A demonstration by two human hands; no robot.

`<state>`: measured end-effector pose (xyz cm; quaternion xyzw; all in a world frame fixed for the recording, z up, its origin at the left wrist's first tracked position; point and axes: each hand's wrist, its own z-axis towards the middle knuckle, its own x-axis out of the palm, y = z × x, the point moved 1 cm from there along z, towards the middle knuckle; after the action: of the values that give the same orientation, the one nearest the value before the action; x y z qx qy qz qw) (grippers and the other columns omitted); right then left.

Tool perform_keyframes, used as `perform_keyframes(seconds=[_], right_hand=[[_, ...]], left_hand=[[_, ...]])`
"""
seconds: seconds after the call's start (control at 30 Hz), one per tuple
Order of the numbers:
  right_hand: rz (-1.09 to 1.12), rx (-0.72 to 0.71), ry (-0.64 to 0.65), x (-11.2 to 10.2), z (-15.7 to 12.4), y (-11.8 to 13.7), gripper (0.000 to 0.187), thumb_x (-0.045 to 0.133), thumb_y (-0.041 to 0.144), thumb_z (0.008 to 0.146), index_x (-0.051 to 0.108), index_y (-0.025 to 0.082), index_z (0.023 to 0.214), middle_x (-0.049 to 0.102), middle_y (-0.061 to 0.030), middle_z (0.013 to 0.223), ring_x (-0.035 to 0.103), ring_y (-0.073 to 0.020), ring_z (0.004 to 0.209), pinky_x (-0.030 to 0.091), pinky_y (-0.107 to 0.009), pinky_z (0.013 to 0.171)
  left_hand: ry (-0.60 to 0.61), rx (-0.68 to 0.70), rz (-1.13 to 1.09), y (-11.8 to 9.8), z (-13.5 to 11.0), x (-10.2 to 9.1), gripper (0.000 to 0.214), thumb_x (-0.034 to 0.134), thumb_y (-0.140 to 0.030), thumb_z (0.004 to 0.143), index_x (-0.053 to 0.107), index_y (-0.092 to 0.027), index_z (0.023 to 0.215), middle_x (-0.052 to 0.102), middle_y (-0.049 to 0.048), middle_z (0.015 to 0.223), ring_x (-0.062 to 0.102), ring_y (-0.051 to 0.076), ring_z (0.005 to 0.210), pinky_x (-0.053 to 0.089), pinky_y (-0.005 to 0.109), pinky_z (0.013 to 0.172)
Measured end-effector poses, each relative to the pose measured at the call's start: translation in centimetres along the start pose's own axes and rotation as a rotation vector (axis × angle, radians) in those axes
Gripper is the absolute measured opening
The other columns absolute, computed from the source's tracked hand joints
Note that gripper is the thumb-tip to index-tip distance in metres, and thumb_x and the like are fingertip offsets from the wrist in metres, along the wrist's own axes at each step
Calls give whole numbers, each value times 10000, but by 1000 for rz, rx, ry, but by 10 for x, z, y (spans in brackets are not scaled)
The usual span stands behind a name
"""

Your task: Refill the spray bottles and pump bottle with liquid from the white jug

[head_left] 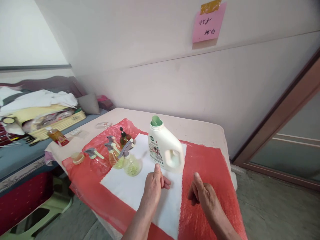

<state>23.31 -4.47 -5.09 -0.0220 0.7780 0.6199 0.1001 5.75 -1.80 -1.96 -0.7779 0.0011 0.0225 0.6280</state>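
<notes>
My left hand [155, 182] is held over the white cloth [132, 190], just in front of a white jug-shaped detergent bottle [162, 146]. Its thumb points up, its fingers are curled in, and it holds nothing. Over the red plastic sheet [205, 160] on the right, my right hand [203, 192] makes the same shape, thumb raised and fingers folded, also holding nothing. The bottle stands upright with a green spout [156, 121] in its uncapped neck. To its left is a clear spray bottle [132, 165] with some greenish liquid and a grey trigger head.
More spray bottles [114, 156], an amber pump bottle [124, 138] and a round cap [77, 158] stand on the left. A bottle of amber liquid [57, 136] lies near the bed [15, 156]. Behind the table is a wall [155, 90] with a pink note [209, 25].
</notes>
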Motion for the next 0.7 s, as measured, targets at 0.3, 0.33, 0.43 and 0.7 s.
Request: perform_keyframes(seconds=[0.3,0.33,0.43,0.7], right_hand=[[1,10,-4,0,-3,8,730,296,857,747,449,227,411,598,-74,533,523,-189,538,376,-334,605],[2,4,-7,0,-3,9,726,300,857,743,446,227,415,605,-75,547,518,-188,548,373,-332,608],[1,-5,-8,0,-3,11,717,304,853,742,447,225,428,622,-78,587,504,-184,569,370,-330,615],[-25,-9,37,3,-3,9,732,305,833,762,515,207,445,651,-90,670,513,-185,606,377,-329,638]], left_hand=[[-353,130,-6,-5,11,-31,601,397,-729,824,518,-204,556,641,91,701,599,227,693,455,362,717],[-468,187,9,-6,12,-37,548,439,-701,825,553,-200,633,631,72,721,587,223,723,447,357,725],[-818,314,59,-7,15,-54,377,601,-583,787,543,-211,807,586,22,792,547,204,784,427,351,757],[-995,304,173,6,53,-97,469,762,-429,624,485,-221,939,513,46,961,531,250,950,410,424,883]])
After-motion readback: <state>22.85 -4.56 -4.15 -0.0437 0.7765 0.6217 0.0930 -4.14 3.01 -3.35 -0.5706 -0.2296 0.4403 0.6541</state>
